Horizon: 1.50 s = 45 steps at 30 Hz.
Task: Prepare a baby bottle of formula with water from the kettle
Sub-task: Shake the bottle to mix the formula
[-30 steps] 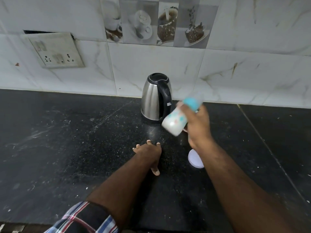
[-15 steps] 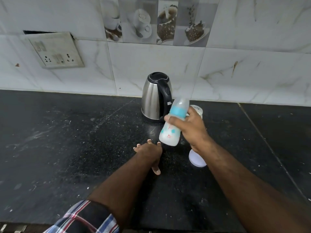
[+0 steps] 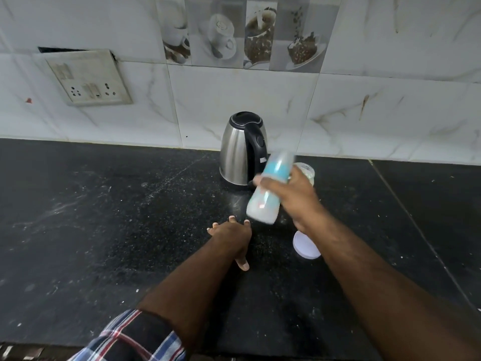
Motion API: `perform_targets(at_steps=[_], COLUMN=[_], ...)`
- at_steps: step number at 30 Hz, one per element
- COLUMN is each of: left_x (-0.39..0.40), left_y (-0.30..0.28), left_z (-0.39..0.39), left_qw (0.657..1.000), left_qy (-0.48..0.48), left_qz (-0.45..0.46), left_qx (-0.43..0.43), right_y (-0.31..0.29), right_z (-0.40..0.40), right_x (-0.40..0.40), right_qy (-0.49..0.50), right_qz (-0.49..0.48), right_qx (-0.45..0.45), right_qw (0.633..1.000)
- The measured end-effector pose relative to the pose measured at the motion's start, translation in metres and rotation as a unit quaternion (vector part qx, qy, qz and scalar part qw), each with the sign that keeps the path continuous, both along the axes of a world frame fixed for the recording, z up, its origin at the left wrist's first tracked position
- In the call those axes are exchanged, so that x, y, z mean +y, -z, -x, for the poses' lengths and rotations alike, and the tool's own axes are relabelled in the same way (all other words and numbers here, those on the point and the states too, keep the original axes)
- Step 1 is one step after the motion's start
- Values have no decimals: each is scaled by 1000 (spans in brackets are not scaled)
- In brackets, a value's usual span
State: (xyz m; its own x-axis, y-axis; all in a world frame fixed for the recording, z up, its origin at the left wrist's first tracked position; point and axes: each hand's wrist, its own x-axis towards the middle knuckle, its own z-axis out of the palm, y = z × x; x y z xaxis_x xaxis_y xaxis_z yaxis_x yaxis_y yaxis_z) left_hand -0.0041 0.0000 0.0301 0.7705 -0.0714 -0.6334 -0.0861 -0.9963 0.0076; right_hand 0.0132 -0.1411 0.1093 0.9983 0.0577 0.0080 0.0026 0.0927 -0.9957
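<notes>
1. The dark surface [image 3: 104, 230] runs wide under everything, with the steel kettle [image 3: 240, 149] standing upright at the back against the tiled wall, its black handle facing the person's right.
2. The right hand [image 3: 291, 194] is up off the surface, fingers wrapped round the baby bottle [image 3: 268, 188], which is blurred, so a shake of the milky mix looks to be the step in hand.
3. The bottle's long axis tilts: blue collar up and away toward the kettle, pale base down and nearer the left hand [image 3: 231, 238].
4. That left hand lies flat, fingers spread, holding nothing, just below the bottle's base.
5. A small white lid [image 3: 305, 246] sits by the right forearm.
</notes>
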Motion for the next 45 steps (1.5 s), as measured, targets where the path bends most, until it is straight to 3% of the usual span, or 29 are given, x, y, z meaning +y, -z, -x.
perform_targets(at_steps=[2, 5, 9, 14, 23, 27, 31, 37, 39, 41, 45], left_x=[0, 0, -2, -1, -1, 0, 0, 0, 1, 0, -1], left_y=[-1, -1, -4, -4, -5, -6, -6, -6, -6, -7, -6], left_z=[0, 2, 0, 0, -2, -2, 0, 2, 3, 2, 2], left_qw=[1000, 1000, 1000, 1000, 1000, 1000, 1000, 1000, 1000, 1000, 1000], left_qy=[-2, -1, -3, -4, -4, -6, -5, -13, -18, -10, -7], left_qz=[2, 2, -7, -5, -2, 3, 3, 5, 9, 7, 5], left_qx=[0, -6, 9, 9, 23, 25, 18, 14, 13, 7, 1], right_y=[2, -9, 8, 10, 15, 15, 13, 11, 4, -7, -20], right_z=[4, -7, 9, 5, 15, 16, 18, 21, 21, 15, -4], right_x=[1, -6, 2, 2, -2, -5, -4, 0, 1, 0, 2], right_qy=[3, 94, 19, 14, -104, -136, -125, -56, -66, -45, 121], right_qz=[22, -175, -15, -221, -311, -301, -232, -15, 112, 176, 37], right_qx=[-4, 2, 45, 152, 196, 175, 135, 69, 40, -18, -99], right_qw=[1000, 980, 999, 963, 924, 928, 955, 996, 991, 983, 987])
